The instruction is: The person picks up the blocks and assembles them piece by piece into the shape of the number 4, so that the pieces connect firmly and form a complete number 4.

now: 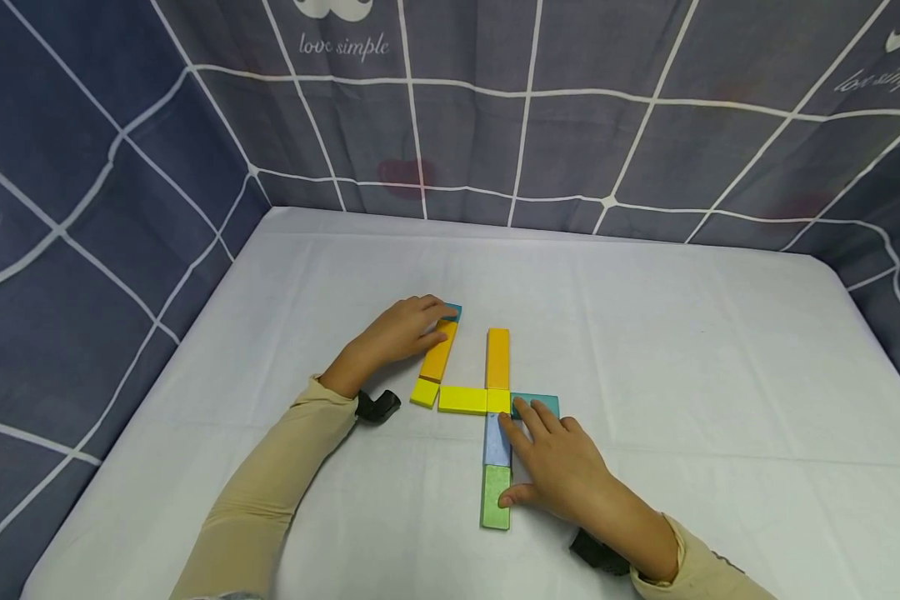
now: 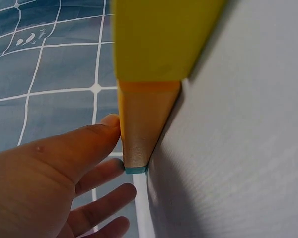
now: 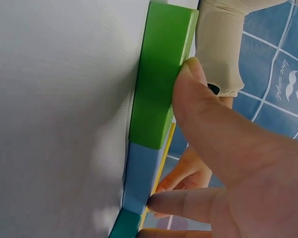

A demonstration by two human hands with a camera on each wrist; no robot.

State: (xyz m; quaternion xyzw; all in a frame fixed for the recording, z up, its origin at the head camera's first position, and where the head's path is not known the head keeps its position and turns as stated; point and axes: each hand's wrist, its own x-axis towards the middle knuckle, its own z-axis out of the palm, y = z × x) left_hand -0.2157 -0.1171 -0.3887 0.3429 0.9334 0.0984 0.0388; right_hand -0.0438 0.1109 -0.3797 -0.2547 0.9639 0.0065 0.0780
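Note:
Flat coloured blocks lie end to end on the white cloth in a shape like a 4. My left hand [image 1: 401, 332] rests along the slanted left arm, its thumb on the orange block [image 1: 434, 360] and its fingertips at the small blue block [image 1: 454, 310]. A small yellow block [image 1: 424, 392] lies at that arm's lower end. My right hand [image 1: 562, 462] spreads over the lower right part. Its thumb touches the green block [image 3: 164, 74], and its fingertips reach the light blue block [image 3: 140, 173] and the teal block [image 1: 546, 402]. Neither hand grips a block.
A long yellow block [image 1: 462, 400] and a small yellow square [image 1: 498, 402] form the crossbar, with an upright orange block [image 1: 498, 358] above the square. A dark grid-patterned curtain [image 1: 465, 142] borders the white-covered table [image 1: 682, 333]. Black wrist devices [image 1: 378, 407] sit by both wrists.

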